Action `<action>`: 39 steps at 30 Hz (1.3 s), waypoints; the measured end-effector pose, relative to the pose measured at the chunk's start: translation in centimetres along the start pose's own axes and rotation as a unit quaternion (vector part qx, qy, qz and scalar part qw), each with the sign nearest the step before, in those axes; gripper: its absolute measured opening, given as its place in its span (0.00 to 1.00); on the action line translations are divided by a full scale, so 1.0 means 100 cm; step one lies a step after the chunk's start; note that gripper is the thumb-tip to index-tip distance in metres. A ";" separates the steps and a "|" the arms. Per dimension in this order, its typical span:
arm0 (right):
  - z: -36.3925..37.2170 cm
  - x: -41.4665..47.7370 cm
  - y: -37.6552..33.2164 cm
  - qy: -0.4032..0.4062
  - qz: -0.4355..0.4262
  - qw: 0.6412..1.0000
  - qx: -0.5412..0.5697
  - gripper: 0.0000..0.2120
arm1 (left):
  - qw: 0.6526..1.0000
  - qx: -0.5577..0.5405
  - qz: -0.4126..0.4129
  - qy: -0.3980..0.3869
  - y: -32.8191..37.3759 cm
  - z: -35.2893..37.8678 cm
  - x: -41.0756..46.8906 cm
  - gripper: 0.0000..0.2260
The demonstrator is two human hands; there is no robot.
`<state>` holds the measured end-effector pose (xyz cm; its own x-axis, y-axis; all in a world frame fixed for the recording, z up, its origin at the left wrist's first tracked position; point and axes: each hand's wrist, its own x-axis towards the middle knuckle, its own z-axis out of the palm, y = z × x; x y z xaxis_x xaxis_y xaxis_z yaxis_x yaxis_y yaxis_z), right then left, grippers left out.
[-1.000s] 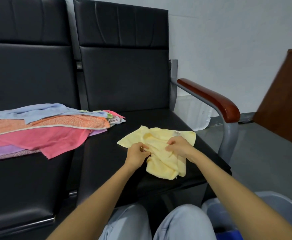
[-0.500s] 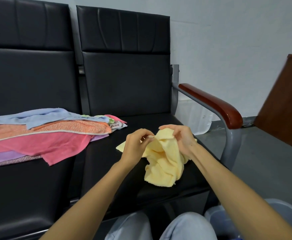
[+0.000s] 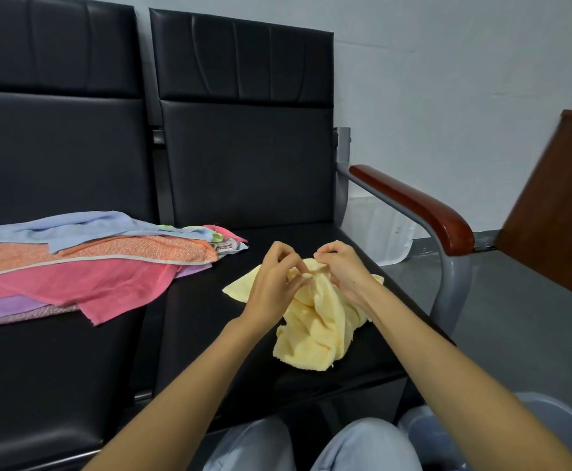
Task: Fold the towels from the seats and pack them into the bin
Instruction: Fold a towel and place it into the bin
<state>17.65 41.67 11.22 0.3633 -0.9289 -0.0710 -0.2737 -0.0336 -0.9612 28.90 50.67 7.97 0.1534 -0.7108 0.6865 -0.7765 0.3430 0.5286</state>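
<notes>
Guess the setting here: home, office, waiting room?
Likely a waiting room or office lobby: linked black padded seats on a grey metal frame, a wooden armrest, bare white wall, grey floor. The left hand and right hand pinch a yellow towel on one seat.

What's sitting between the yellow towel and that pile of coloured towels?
Nothing: in the head view, only bare black seat separates the yellow towel from the pile.
</notes>
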 end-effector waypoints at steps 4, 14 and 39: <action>0.006 -0.006 -0.006 0.004 -0.004 0.999 -0.034 0.07 | 0.995 0.069 0.070 0.001 0.000 0.002 0.001 0.08; -0.001 -0.014 -0.006 -0.056 0.022 0.997 0.050 0.08 | 0.991 0.098 0.093 -0.006 -0.003 -0.002 0.002 0.09; -0.009 -0.017 -0.080 0.240 -0.309 0.897 -0.206 0.08 | 0.948 -0.058 -0.218 0.223 0.023 -0.122 0.127 0.06</action>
<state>18.45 43.19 19.31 0.1601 -0.7345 0.6594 -0.4949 -0.6377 -0.5902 36.55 49.92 24.00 0.7072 -0.4797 0.5193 -0.5116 0.1597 0.8443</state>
